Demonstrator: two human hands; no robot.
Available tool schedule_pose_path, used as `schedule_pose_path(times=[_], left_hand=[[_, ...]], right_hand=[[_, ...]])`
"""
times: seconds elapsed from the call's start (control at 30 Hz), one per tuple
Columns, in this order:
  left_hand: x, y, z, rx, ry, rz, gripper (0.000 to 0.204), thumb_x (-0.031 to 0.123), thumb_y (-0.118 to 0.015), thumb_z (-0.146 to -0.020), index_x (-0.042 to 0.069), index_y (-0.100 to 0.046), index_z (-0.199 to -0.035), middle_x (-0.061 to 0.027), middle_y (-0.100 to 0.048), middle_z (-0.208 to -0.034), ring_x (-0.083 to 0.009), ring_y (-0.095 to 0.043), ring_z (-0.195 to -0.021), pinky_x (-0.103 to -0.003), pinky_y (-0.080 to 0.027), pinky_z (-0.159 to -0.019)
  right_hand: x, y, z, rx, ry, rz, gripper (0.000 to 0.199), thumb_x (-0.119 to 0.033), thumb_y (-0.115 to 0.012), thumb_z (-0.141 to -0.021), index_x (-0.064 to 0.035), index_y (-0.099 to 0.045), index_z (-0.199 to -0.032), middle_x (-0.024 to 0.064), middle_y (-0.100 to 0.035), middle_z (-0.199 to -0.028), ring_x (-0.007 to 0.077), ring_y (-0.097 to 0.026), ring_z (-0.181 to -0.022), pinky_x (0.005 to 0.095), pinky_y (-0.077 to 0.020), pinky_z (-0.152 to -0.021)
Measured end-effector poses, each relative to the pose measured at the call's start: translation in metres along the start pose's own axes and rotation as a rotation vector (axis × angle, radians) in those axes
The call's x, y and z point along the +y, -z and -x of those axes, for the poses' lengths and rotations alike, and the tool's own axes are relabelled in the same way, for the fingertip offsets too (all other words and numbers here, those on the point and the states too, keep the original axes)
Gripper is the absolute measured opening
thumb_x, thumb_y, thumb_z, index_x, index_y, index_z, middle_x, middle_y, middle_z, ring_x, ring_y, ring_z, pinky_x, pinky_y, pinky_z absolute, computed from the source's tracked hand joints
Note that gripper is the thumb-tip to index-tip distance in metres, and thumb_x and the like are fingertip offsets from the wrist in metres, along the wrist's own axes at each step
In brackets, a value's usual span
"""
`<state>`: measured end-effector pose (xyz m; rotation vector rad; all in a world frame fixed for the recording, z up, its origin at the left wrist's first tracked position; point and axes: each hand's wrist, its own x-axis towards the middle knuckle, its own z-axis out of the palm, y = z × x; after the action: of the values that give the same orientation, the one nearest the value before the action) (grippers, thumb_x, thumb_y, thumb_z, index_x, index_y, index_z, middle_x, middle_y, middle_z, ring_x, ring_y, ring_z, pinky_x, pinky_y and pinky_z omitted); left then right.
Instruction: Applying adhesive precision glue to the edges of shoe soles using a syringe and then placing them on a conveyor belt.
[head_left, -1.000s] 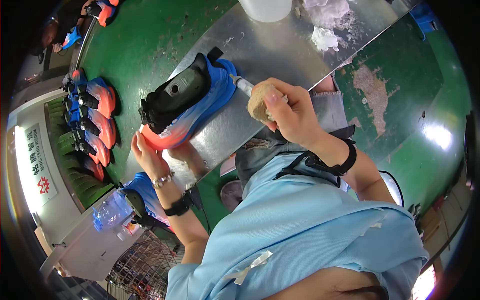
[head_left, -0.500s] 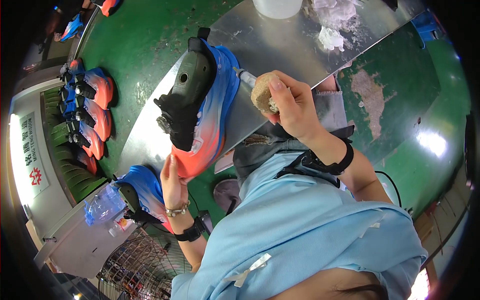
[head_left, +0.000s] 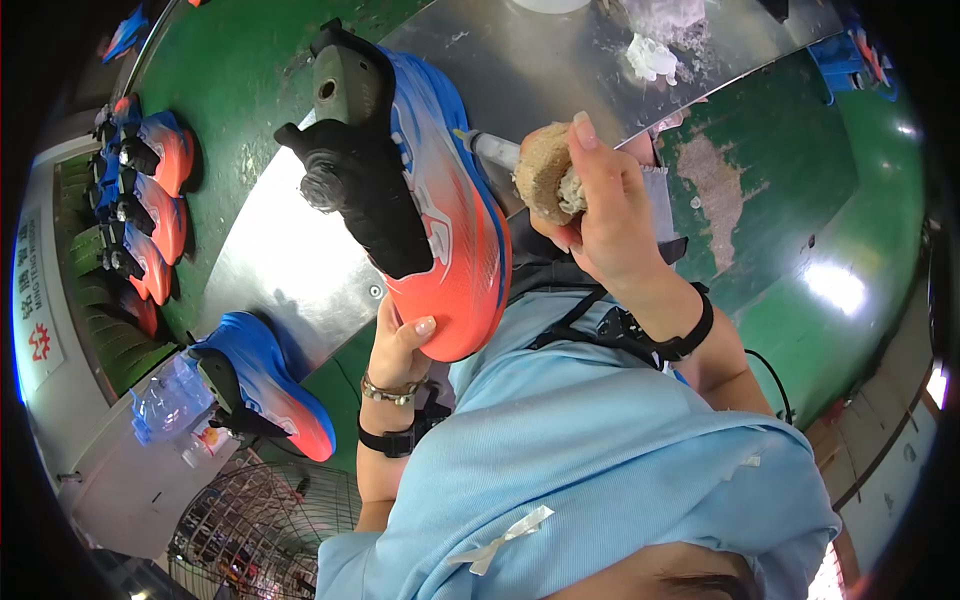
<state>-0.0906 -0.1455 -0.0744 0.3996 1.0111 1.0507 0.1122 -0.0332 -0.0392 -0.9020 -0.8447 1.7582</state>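
A blue, white and orange running shoe [head_left: 455, 290] is tilted over the metal table's edge, its toe pointing towards me. A dark green last [head_left: 350, 85] with a round hole fills its opening, with the black tongue and bundled laces beside it. My left hand [head_left: 400, 345] is closed on the toe, thumb on top and the other fingers mostly hidden underneath. On the shoe's right, my right hand [head_left: 610, 200] grips a rough tan lump [head_left: 543, 178] with whitish bits on it. A pale slim tool [head_left: 494, 150] sticks out beyond the lump, its narrow tip close to the shoe's side.
The metal table [head_left: 300, 250] carries white crumpled scraps [head_left: 652, 58] and a white container [head_left: 552, 4] farther off. Another shoe [head_left: 265, 375] lies at lower left by a clear plastic bottle [head_left: 172, 400]. Several shoes [head_left: 150, 205] stand on a rack at left; a wire fan guard [head_left: 265, 520] is below.
The shoe has come nearer and turned, showing more of its side. My left thumb now lies over the toe. My right hand still holds the lump and the tool beside it.
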Motion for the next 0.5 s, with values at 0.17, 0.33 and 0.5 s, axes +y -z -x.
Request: schedule_pose_path(times=[0.17, 0.33, 0.5], left_hand=[[-0.009, -0.005, -0.003, -0.015, -0.036, 0.121, 0.06, 0.025, -0.067, -0.068, -0.007, -0.042, -0.112, -0.0152, -0.055, -0.105, -0.0206, -0.057, -0.093, -0.032, -0.046, -0.079], [-0.031, -0.002, -0.013, -0.133, 0.045, 0.392, 0.064, 0.024, -0.066, -0.07, -0.004, -0.037, -0.119, -0.0144, -0.051, -0.113, -0.023, -0.055, -0.1, -0.034, -0.047, -0.084], [-0.037, -0.025, -0.039, -0.338, 0.18, 0.62, 0.059, 0.012, -0.066, -0.071, 0.002, -0.037, -0.122, -0.0114, -0.047, -0.119, -0.0225, -0.051, -0.107, -0.037, -0.043, -0.09]], right_hand=[[-0.018, -0.007, 0.015, -0.026, -0.072, 0.029, 0.044, -0.038, -0.033, -0.092, -0.0002, -0.054, -0.081, 0.0048, -0.049, -0.058, 0.0086, -0.034, -0.036, 0.0212, -0.0214, -0.031], [-0.038, -0.006, 0.035, -0.017, -0.175, 0.149, 0.05, -0.043, -0.029, -0.091, 0.0009, -0.051, -0.081, 0.0044, -0.044, -0.052, 0.0076, -0.029, -0.033, 0.0208, -0.0211, -0.031], [-0.063, 0.007, 0.06, 0.043, -0.194, 0.147, 0.037, -0.032, -0.037, -0.091, -0.0011, -0.055, -0.08, 0.0036, -0.05, -0.056, 0.0062, -0.04, -0.038, 0.0202, -0.0264, -0.035]])
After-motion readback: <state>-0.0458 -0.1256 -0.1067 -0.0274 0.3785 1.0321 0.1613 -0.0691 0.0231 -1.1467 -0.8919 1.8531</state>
